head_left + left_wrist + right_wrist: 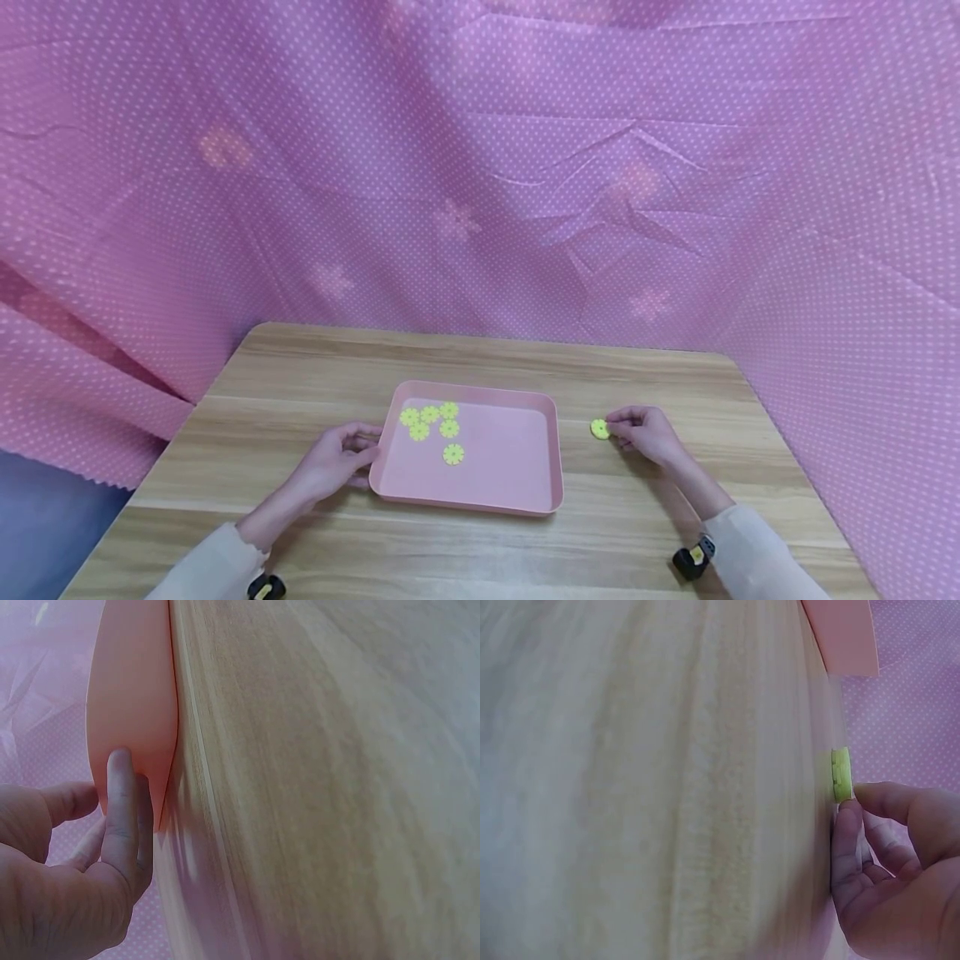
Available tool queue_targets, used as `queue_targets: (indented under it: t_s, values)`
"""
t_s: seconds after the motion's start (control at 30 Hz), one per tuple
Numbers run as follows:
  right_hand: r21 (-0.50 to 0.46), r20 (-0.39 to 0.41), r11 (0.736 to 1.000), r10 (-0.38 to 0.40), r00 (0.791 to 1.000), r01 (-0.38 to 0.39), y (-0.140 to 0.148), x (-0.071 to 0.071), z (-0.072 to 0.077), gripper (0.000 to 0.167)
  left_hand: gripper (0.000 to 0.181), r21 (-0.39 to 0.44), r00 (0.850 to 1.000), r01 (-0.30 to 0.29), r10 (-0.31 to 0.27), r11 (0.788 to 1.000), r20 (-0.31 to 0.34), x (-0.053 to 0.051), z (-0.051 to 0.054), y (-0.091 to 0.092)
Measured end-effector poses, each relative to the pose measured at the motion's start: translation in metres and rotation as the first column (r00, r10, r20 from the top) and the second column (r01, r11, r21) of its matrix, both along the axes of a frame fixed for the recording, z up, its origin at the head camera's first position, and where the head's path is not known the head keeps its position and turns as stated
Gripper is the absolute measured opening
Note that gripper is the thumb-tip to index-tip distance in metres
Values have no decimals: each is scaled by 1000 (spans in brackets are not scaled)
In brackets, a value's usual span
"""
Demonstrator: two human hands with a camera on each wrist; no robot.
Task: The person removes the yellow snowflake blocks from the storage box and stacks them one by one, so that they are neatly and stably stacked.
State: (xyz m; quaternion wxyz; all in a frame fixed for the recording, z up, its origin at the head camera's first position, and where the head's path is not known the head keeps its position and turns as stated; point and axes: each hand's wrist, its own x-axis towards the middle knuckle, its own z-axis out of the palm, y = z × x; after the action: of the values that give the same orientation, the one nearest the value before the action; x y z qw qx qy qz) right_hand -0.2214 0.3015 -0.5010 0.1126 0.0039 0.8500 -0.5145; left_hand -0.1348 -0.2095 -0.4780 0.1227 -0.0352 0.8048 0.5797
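A pink rectangular tray (pixel 495 450) lies on the wooden table, with several yellow-green notched discs (pixel 453 454) in its left half. My left hand (pixel 333 462) touches the tray's left side, thumb at the rim and fingers against the outer wall (pixel 131 690). To the right of the tray, my right hand (pixel 651 435) pinches the edge of another yellow-green disc (pixel 599 429) between thumb and fingers. In the right wrist view this disc (pixel 841 774) looks thick, edge-on at the table surface, beside the fingertips of the right hand (pixel 900 862).
The wooden table (pixel 480 358) has rounded back corners. Pink dotted cloth (pixel 480 167) hangs behind it and at both sides. Dark devices are strapped on both wrists, over or beside the white sleeves (pixel 761 550).
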Motion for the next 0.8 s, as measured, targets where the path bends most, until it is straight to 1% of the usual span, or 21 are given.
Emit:
queue_targets:
  t_s: [0.27, 0.43, 0.6, 0.7, 0.8]
  values:
    - [-52, 8, 999, 14, 1000, -14, -3, 2, 13, 35, 41, -3, 1000, -2, 2, 1000, -4, 2, 3, 2]
    - [-49, -10, 999, 19, 1000, -20, -16, 7, 32, 38, 41, -5, 1000, -11, 11, 1000, 11, 2, 4, 1]
    - [-81, -32, 993, 84, 996, -86, -38, 13, 53, 40, 40, -2, 1000, -11, 11, 1000, 19, 3, 4, 1]
    - [-93, -45, 987, 126, 991, -130, -53, 16, 60, 40, 40, -6, 1000, -6, 6, 1000, 21, 2, 3, 0]
    - [-108, -51, 982, 149, 988, -153, -70, 19, 65, 36, 40, -10, 1000, -7, 7, 1000, 21, 2, 3, 0]
